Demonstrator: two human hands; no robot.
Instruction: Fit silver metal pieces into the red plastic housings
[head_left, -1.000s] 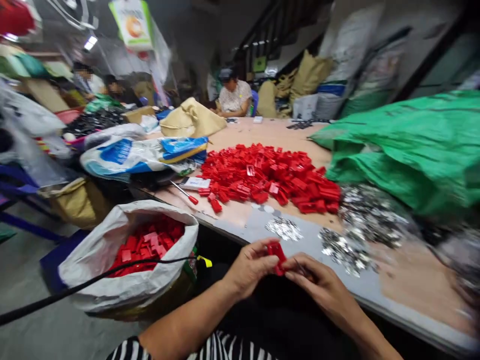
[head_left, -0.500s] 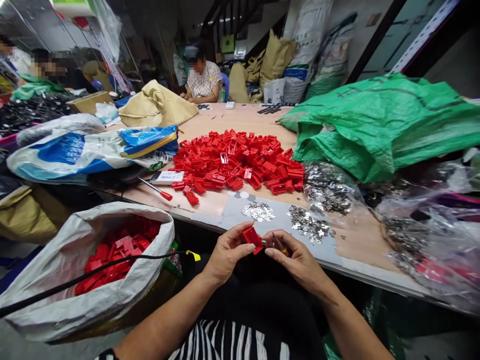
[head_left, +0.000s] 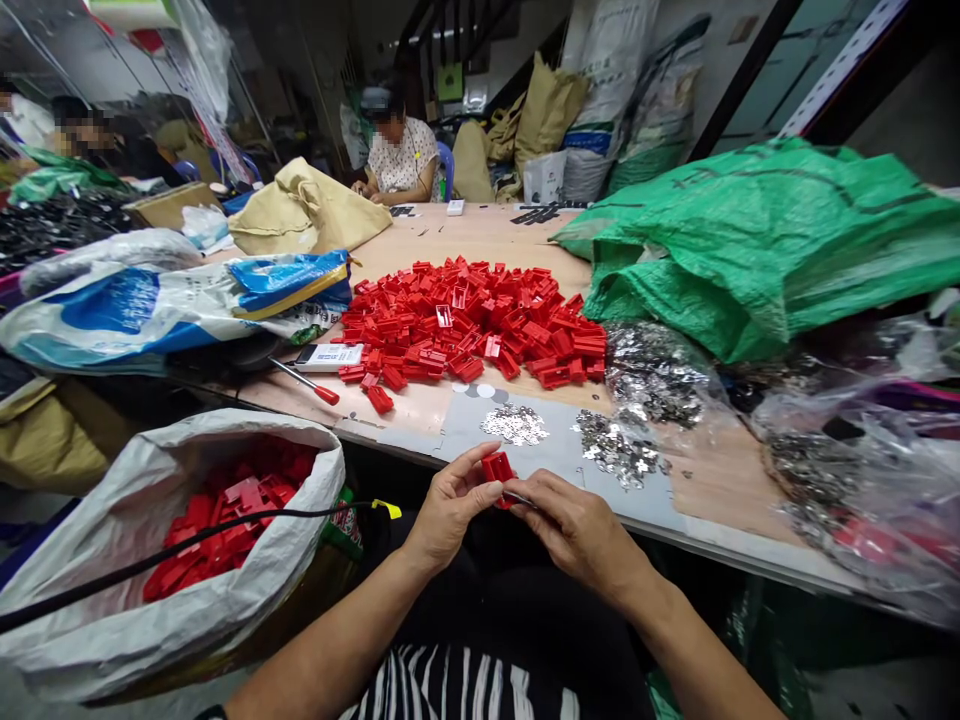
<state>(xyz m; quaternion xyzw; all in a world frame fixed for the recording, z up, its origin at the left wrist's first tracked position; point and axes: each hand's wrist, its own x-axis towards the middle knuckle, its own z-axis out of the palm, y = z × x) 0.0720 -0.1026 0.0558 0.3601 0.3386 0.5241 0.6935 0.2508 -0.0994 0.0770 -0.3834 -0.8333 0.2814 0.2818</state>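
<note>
Just in front of my body, between thumb and fingers, my left hand (head_left: 455,505) pinches a small red plastic housing (head_left: 496,467) with its hollow side showing. My right hand (head_left: 576,520) is closed on a slim metal tool (head_left: 517,496), whose tip meets the lower edge of the housing; the fingers hide most of it, so its exact kind is unclear. Beyond my hands, a small pile of shiny flat metal pieces (head_left: 514,425) and a second, darker pile (head_left: 619,450) lie on a grey sheet (head_left: 461,425).
A heap of red housings (head_left: 472,320) covers the table's middle. At left, an open white sack (head_left: 97,560) holds more, with a black cable (head_left: 247,522) across it. A red-handled screwdriver (head_left: 307,383) lies nearby. A green sack (head_left: 757,240) is at right; a person (head_left: 401,160) sits opposite.
The tool in my right hand has swung from pointing up, away from the housing, to touching it. My right hand has turned over and moved left. The housing has tilted more upright.
</note>
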